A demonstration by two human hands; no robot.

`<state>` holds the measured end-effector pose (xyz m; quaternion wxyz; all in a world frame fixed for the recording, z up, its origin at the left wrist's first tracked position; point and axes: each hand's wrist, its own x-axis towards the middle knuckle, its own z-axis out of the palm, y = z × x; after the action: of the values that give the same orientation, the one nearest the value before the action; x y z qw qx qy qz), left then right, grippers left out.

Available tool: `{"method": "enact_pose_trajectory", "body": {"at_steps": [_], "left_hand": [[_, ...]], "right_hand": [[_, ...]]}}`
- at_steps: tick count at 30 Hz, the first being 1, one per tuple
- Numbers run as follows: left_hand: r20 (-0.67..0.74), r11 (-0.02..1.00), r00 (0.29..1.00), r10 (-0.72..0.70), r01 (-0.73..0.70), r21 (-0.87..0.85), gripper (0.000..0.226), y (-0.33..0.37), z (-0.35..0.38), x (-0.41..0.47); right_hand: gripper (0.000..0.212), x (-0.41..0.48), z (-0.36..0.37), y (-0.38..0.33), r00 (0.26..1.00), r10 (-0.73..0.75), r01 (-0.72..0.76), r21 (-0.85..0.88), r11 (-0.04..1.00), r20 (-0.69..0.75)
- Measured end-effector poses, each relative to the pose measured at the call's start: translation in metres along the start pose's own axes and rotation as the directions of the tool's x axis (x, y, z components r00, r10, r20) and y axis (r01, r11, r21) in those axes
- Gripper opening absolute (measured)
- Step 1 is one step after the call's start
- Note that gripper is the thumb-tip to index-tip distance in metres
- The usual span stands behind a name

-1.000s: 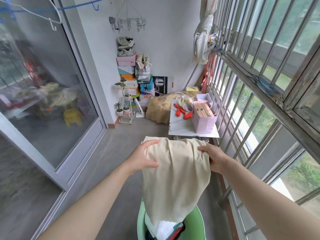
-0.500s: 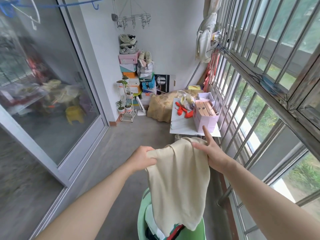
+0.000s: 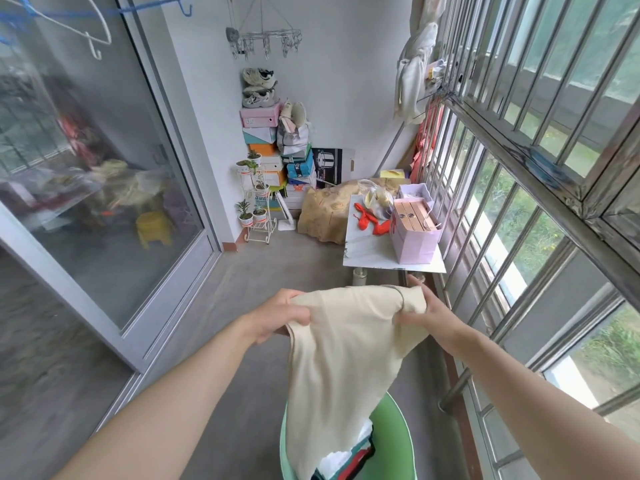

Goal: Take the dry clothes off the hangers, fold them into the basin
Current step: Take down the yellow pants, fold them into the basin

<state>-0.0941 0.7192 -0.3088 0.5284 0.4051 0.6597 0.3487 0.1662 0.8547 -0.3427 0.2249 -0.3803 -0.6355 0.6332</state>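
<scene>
– Holding what, those two hands?
– A cream garment (image 3: 343,358), by its top edge. The left hand (image 3: 277,315) has its fingers curled round the bunched left corner; the right hand (image 3: 429,313) pinches the right corner between thumb and fingers.
– And where does the cloth hang?
– Straight down from the hands, its lower end reaching into the green basin (image 3: 394,441) on the floor, over the white, red and dark clothes (image 3: 349,459) that lie in there.
– Any hangers about?
– One white hanger (image 3: 93,36) is on the blue line at upper left, bare.
– What else is near?
– A white table (image 3: 367,251) stands beyond the hands beside the barred window (image 3: 519,202), with a pink bag (image 3: 415,237) on it.
</scene>
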Motion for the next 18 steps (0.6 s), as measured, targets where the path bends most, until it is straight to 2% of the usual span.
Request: {"method": "enact_pose_trajectory", "body": {"at_steps": [2, 5, 9, 14, 16, 18], "left_hand": [[0.024, 0.998, 1.0, 0.018, -0.017, -0.064, 0.043, -0.001, -0.007, 0.0], [0.071, 0.99, 0.996, 0.045, -0.035, -0.135, 0.052, 0.002, -0.012, 0.001], [0.105, 0.981, 0.991, 0.078, -0.058, -0.186, 0.056, 0.011, -0.015, 0.001], [0.066, 0.978, 0.995, 0.073, -0.058, -0.199, 0.063, 0.008, -0.029, 0.001], [-0.007, 0.981, 1.0, 0.028, -0.029, -0.193, 0.059, 0.009, -0.033, 0.001], [-0.066, 0.983, 0.998, 0.009, -0.021, -0.184, 0.065, 0.009, -0.034, 0.003]], "right_hand": [[0.074, -0.005, -0.005, 0.003, 0.985, 0.025, -0.034, 0.049, 0.998, 0.168], [0.064, -0.009, -0.001, 0.008, 0.96, 0.077, -0.083, 0.011, 0.996, 0.27], [0.074, -0.006, 0.006, 0.007, 0.969, 0.111, -0.143, 0.134, 0.981, 0.221], [0.036, -0.006, 0.011, 0.001, 0.972, 0.179, -0.209, 0.215, 0.954, 0.152], [0.029, -0.006, 0.013, -0.001, 0.967, 0.205, -0.238, 0.261, 0.935, 0.149], [0.028, -0.004, 0.015, -0.003, 0.964, 0.229, -0.261, 0.333, 0.906, 0.133]]}}
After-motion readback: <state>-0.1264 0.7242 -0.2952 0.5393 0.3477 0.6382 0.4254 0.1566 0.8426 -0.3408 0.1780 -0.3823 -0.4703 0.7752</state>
